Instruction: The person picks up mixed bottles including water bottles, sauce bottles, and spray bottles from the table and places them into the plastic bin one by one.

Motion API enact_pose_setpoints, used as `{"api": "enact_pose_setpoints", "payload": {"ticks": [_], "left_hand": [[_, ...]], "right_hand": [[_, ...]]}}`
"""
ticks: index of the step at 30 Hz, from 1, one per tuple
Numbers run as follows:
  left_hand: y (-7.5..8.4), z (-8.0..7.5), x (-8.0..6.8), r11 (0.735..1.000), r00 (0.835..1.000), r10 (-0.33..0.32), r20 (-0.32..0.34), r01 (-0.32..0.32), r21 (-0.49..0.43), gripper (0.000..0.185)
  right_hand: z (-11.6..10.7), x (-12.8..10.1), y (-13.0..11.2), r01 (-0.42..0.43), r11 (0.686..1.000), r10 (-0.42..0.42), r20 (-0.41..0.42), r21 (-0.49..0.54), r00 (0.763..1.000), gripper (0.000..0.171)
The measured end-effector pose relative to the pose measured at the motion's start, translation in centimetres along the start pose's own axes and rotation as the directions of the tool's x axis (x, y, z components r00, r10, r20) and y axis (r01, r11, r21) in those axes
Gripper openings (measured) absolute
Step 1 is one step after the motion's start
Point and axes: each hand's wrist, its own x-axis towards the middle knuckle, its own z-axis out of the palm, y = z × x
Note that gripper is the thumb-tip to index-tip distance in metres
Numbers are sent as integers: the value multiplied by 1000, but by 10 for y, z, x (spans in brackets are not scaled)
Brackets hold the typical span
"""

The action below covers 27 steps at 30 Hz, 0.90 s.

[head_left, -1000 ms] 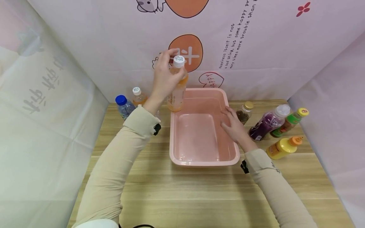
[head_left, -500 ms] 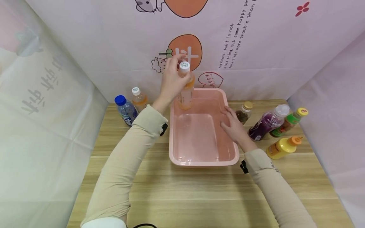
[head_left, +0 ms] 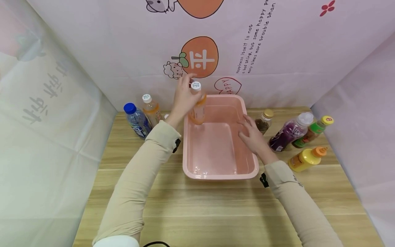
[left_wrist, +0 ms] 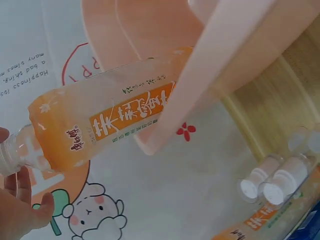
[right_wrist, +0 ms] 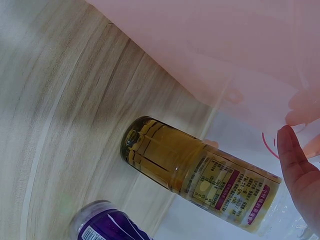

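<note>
The left hand (head_left: 184, 99) is curled round the neck of an orange bottle (head_left: 197, 109), just under its white cap, holding it upright w/ its base inside the pink tub (head_left: 250, 161) at the tub's 11 o'clock corner; from the left wrist view (left_wrist: 125, 120) the bottle body crosses the tub rim, and I can't tell if the base is touching the tub floor yet. The right hand (head_left: 251, 136) lies flat, fingers straight, on the tub's 3 o'clock rim, gripping nothing, just steadying it. On the worktop (head_left: 216, 212) at the tub's 9–10 o'clock stand a blue-cap bottle (head_left: 136, 119) and another orange bottle (head_left: 151, 109); at 2–3 o'clock, a brown jar (head_left: 263, 122) just beside the right hand, then a purple bottle (head_left: 290, 132), a green bottle (head_left: 313, 132) and a yellow bottle (head_left: 305, 159). To do this bit well, I'd say: keep the bottle vertical, lower it straight down close to the corner wall so there's room left for others, and only loosen the grip once the base sits flat, since a tall narrow bottle held high up will tip easily. The flat hand should keep pressing the rim so the light tub doesn't slide, w/o nudging the jar next to it.
</note>
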Motion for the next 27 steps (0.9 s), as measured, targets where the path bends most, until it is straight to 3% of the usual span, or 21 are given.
{"api": "enact_pose_setpoints", "payload": {"ticks": [17, 27], "left_hand": [[-35, 14, -6, 999, 999, -32, 19, 33, -19, 54], [-47, 25, -8, 997, 997, -72, 41, 72, -17, 55]], "right_hand": [[1, 1, 1, -3, 1000, 3, -25, 21, 1000, 47], [1, 2, 1, -16, 1000, 16, -9, 22, 1000, 48]]}}
